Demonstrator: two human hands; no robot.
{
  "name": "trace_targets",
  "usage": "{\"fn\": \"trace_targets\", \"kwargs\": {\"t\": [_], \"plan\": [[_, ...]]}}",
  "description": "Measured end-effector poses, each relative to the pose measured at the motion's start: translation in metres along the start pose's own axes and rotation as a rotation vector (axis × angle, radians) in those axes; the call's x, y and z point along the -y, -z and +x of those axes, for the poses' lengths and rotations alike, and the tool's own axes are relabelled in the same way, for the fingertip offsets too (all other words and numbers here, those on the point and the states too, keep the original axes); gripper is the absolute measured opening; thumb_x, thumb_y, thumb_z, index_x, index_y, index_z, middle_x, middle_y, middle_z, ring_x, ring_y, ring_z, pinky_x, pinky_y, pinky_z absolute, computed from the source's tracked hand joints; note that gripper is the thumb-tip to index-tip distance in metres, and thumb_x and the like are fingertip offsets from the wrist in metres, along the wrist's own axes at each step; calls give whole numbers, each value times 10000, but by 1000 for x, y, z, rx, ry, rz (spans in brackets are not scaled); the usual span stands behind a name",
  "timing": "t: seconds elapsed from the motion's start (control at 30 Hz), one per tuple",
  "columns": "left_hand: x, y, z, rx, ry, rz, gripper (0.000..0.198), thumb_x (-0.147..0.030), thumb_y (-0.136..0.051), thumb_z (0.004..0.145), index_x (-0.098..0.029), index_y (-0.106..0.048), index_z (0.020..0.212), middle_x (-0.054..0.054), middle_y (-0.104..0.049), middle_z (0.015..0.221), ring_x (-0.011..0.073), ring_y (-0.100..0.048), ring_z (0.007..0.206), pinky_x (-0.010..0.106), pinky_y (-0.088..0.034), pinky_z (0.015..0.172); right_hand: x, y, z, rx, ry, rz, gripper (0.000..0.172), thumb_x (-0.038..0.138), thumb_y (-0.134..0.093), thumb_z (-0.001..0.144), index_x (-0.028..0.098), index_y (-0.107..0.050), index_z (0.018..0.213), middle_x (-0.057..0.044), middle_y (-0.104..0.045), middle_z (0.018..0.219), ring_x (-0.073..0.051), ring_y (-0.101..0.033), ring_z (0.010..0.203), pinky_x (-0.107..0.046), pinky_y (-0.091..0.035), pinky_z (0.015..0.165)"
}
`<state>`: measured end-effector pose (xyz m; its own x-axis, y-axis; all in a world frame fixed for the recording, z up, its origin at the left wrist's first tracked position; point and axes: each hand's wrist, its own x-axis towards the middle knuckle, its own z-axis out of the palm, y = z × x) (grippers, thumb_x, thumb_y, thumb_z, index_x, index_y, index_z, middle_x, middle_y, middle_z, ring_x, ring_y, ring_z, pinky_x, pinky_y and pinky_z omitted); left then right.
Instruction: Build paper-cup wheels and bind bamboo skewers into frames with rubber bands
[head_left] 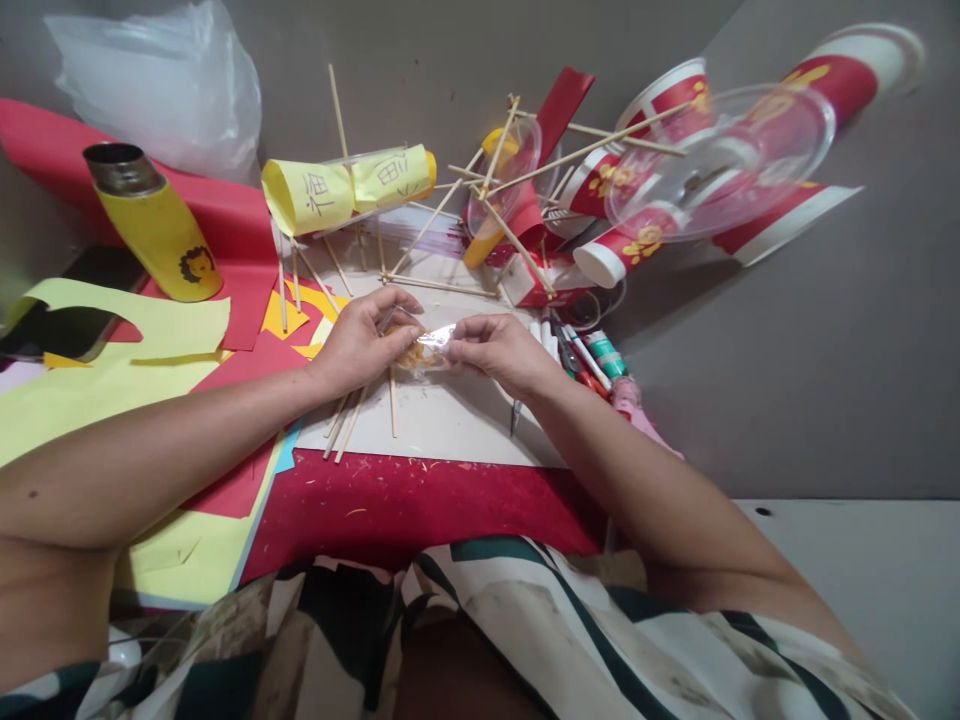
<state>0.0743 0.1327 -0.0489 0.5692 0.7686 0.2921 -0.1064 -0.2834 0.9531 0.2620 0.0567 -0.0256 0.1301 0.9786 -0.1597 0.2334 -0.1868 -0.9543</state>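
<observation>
A small clear plastic bag [421,350] with amber-brown contents, too small to make out, is stretched between my hands above a white board [465,425]. My left hand [371,335] pinches its left side between thumb and fingers. On the right, my right hand [499,350] grips the shiny edge of the bag. Loose wooden sticks [349,425] lie on the board just below my left hand. Behind my hands stands a stick frame [484,200] tied at its joints, beside a yellow paper roll [349,190] with written characters, mounted on sticks.
Red-and-white paper cups [637,245] and a clear plastic lid [720,165] crowd the back right. Pens [585,355] lie beside my right hand. At left are a yellow bottle [157,230], a phone [67,320], cut coloured paper [172,330] and a plastic bag [161,85].
</observation>
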Motion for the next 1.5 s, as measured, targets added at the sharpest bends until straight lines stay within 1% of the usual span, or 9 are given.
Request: {"fn": "trace_targets", "kwargs": {"t": [0.1,0.23,0.33,0.57,0.77,0.97,1.13,1.3,1.5], "plan": [[1,0,1,-7,20,-14,171,-85,-672,789,-170,-649,935,8,-704,842,132,-673,798,260,-515,722,2,0,-2,-34,25,-17,228,345,-788,598,173,-641,570,-1,-622,511,-48,-366,409,-222,-202,420],[3,1,3,-24,46,-87,180,-63,-676,787,-165,-637,931,-1,-694,787,116,-656,736,245,-505,684,5,2,-4,-51,41,-15,214,350,-786,634,166,-676,635,-7,-640,557,-53,-379,420,-227,-231,424],[3,1,4,-38,53,-123,172,-59,-683,788,-159,-632,919,-5,-687,774,105,-643,713,232,-496,665,6,4,-5,-63,32,-4,225,362,-785,644,160,-692,682,-14,-661,580,-54,-379,419,-224,-219,411],[3,1,5,-32,71,-153,177,-29,-683,799,-150,-635,918,-13,-687,743,95,-632,668,219,-490,633,6,2,-4,-114,70,65,253,354,-787,618,169,-623,671,4,-661,595,-45,-397,410,-206,-244,397],[-1,0,5,-63,159,-224,184,11,-666,814,-145,-633,904,-10,-686,712,88,-629,619,218,-489,600,7,4,-4,-194,135,58,245,309,-838,609,178,-632,634,58,-525,493,-45,-378,420,-202,-242,392],[-4,0,7,-111,231,-210,176,5,-694,805,-149,-649,876,-15,-680,709,83,-624,617,217,-486,612,4,4,-2,-296,229,134,195,253,-801,636,193,-615,635,43,-578,525,-42,-368,386,-211,-224,377],[-4,0,8,-131,251,-227,161,-8,-703,801,-152,-653,852,-18,-665,671,83,-607,592,212,-469,587,10,7,-4,-317,290,217,197,253,-783,641,198,-595,663,26,-652,628,-29,-362,389,-212,-221,373],[-4,1,10,-199,265,-237,153,-10,-695,803,-153,-648,832,-21,-644,655,84,-591,575,221,-473,591,16,20,-7,-292,234,313,255,252,-822,616,196,-580,671,28,-636,612,-23,-345,406,-191,-219,389],[-5,3,12,-265,269,-214,164,-12,-697,777,-158,-645,832,-30,-631,673,96,-598,600,225,-479,590,10,25,-11,-265,96,355,323,273,-882,536,176,-603,666,34,-618,586,-14,-337,404,-174,-229,388]]}}
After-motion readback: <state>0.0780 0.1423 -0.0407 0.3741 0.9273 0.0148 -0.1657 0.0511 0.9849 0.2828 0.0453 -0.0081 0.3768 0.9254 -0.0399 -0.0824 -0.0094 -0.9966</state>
